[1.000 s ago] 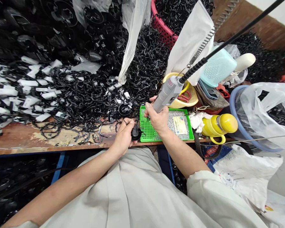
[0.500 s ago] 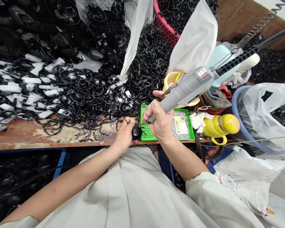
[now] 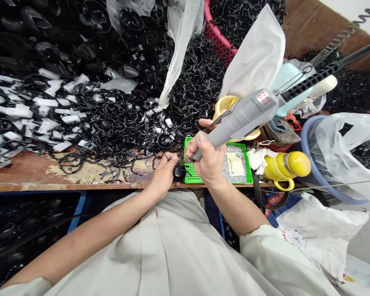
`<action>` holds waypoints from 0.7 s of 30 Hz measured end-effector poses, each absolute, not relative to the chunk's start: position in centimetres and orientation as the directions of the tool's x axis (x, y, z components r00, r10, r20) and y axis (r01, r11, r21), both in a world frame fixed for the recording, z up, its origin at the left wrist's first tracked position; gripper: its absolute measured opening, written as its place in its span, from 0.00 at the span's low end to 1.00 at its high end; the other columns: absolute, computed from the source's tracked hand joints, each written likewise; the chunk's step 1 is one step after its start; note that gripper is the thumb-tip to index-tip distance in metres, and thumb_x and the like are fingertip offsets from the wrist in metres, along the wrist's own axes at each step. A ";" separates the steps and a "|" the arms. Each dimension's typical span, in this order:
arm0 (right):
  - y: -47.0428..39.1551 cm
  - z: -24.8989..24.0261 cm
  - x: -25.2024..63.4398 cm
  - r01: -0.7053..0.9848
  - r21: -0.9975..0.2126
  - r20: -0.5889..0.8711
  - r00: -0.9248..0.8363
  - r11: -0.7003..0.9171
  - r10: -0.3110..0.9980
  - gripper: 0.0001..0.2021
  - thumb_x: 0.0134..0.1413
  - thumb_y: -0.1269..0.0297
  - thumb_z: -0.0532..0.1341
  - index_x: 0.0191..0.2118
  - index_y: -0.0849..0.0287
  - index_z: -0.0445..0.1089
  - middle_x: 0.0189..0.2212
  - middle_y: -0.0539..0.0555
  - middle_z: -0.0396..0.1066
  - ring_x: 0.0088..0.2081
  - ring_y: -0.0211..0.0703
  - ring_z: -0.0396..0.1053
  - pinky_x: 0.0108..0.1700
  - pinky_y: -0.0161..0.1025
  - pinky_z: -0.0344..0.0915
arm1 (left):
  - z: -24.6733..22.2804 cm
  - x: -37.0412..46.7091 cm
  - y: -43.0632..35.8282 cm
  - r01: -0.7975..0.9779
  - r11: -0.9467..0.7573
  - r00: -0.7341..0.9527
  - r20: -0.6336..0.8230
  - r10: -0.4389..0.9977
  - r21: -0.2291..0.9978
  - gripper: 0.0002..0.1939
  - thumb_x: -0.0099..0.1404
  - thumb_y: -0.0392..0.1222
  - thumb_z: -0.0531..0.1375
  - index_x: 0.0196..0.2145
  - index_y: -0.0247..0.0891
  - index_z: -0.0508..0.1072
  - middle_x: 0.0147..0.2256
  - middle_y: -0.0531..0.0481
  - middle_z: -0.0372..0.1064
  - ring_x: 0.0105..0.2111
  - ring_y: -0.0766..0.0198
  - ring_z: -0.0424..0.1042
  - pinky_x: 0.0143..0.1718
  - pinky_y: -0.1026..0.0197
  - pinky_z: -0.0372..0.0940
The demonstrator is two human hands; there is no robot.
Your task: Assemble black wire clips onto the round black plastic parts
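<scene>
My left hand (image 3: 165,174) pinches a round black part (image 3: 179,173) at the front edge of the wooden table (image 3: 27,172). My right hand (image 3: 207,158) is wrapped round a grey electric screwdriver (image 3: 243,119), whose body slants up to the right. The lower tip of the tool is hidden by the fingers. Under my right hand lies a green tray (image 3: 249,174) holding many small screws and a yellow label (image 3: 235,164). The black part sits just left of this tray.
Black and white plastic pieces (image 3: 46,102) are heaped across the table. A yellow bottle (image 3: 296,164) stands right of the tray, beside a blue tub (image 3: 306,139). Farther back are a red basket (image 3: 218,39) and a yellow bowl (image 3: 220,107).
The whole view has shifted slightly. The black part in my left hand is turned a little, showing a rounder face. Both hands keep their holds.
</scene>
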State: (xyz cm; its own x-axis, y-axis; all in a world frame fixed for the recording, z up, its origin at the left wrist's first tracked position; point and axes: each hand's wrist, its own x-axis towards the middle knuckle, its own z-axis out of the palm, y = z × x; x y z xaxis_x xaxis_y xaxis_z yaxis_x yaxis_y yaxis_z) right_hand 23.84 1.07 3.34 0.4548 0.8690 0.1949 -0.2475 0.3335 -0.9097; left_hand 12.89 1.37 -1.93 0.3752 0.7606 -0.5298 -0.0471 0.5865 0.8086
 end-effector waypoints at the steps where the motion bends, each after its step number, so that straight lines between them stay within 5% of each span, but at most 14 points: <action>1: 1.1 3.4 23.8 -0.245 -0.911 0.193 0.457 0.331 0.868 0.19 0.52 0.54 0.65 0.47 0.53 0.62 0.17 0.39 0.62 0.16 0.32 0.61 0.19 0.33 0.61 | -1.9 12.9 1.4 -0.044 0.596 0.373 -0.540 0.755 0.802 0.12 0.62 0.52 0.57 0.33 0.44 0.60 0.24 0.59 0.56 0.16 0.70 0.56 0.11 0.68 0.56; 21: 1.5 3.2 23.1 -0.269 -0.892 0.191 0.505 0.364 0.842 0.19 0.53 0.54 0.64 0.48 0.51 0.61 0.16 0.39 0.59 0.16 0.32 0.59 0.20 0.34 0.62 | -1.5 12.2 1.4 -0.176 0.604 0.429 -0.492 0.758 0.777 0.13 0.60 0.52 0.60 0.32 0.42 0.64 0.24 0.57 0.53 0.18 0.70 0.55 0.12 0.70 0.53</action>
